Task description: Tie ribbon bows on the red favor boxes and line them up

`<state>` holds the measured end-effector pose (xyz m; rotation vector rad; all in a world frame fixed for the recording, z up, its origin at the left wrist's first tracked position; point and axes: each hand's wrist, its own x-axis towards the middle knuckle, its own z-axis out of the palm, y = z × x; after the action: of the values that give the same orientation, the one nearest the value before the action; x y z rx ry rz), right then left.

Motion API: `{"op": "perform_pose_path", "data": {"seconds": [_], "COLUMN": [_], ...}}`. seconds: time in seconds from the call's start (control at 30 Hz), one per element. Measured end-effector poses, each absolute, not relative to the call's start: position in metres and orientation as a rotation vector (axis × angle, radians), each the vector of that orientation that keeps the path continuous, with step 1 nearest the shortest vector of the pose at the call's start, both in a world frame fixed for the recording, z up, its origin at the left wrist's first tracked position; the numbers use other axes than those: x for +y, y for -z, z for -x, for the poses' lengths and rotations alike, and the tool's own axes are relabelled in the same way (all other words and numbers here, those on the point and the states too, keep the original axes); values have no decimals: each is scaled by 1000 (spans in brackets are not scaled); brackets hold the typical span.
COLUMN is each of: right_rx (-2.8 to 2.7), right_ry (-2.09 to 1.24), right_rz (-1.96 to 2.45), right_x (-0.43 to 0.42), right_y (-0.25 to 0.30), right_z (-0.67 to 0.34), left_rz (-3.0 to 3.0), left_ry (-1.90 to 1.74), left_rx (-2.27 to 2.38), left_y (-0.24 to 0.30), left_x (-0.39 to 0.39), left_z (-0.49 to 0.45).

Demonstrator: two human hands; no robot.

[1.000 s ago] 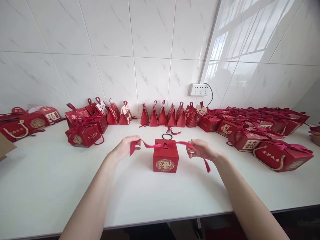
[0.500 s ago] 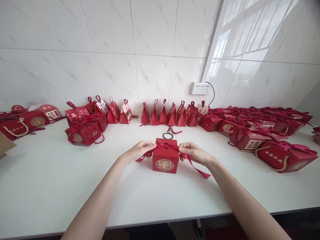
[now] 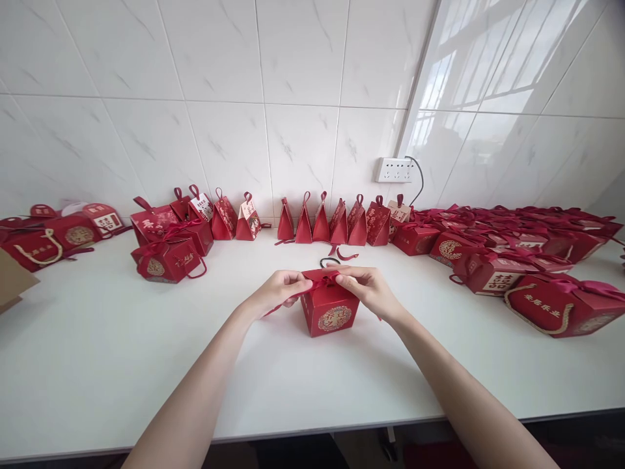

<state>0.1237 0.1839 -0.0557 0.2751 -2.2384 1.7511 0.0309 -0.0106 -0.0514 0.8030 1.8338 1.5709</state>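
A red gift box point(image 3: 336, 312) with a round gold emblem stands on the white table point(image 3: 273, 397), turned slightly at an angle. Across its top runs a dark red ribbon point(image 3: 325, 281). My left hand point(image 3: 283, 288) pinches the ribbon at the box's left top edge, and a ribbon tail hangs below those fingers. Over the right side of the lid, my right hand point(image 3: 365, 286) has its fingers closed on the ribbon close to the middle. Most of the right ribbon tail is hidden behind that hand. Just behind the box lies a black ring point(image 3: 329, 262), partly covered.
Small triangular red boxes point(image 3: 321, 225) line the tiled wall. Many ribboned boxes point(image 3: 493, 273) crowd the right side; several more point(image 3: 168, 260) stand at left. A power strip point(image 3: 393, 170) is on the wall. A brown cardboard piece point(image 3: 14, 280) juts in at far left.
My right hand has moved left and inward over the lid, bringing its ribbon end toward the middle. The box has turned, its emblem face now angled to the right.
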Motion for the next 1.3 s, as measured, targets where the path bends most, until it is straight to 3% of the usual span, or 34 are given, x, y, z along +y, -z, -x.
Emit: {"op": "perform_pose_path", "data": {"seconds": [0.37, 0.83, 1.03, 1.3], "right_rx": [-2164, -2190, -2471, -2388], "right_ry": [-1689, -1932, -1770, -1652], "right_rz": [-153, 116, -45, -150], "right_x": [176, 174, 179, 170], "right_y": [63, 50, 30, 42], "right_z": [-116, -120, -112, -112], "left_rz": [-792, -969, -1051, -1304], "left_ry": [-1588, -965, -790, -561], "left_rx": [1854, 2341, 2354, 2541], "left_y": [45, 3, -11, -34], "left_x": [-10, -25, -23, -7], "left_z": [-39, -44, -45, -62]}}
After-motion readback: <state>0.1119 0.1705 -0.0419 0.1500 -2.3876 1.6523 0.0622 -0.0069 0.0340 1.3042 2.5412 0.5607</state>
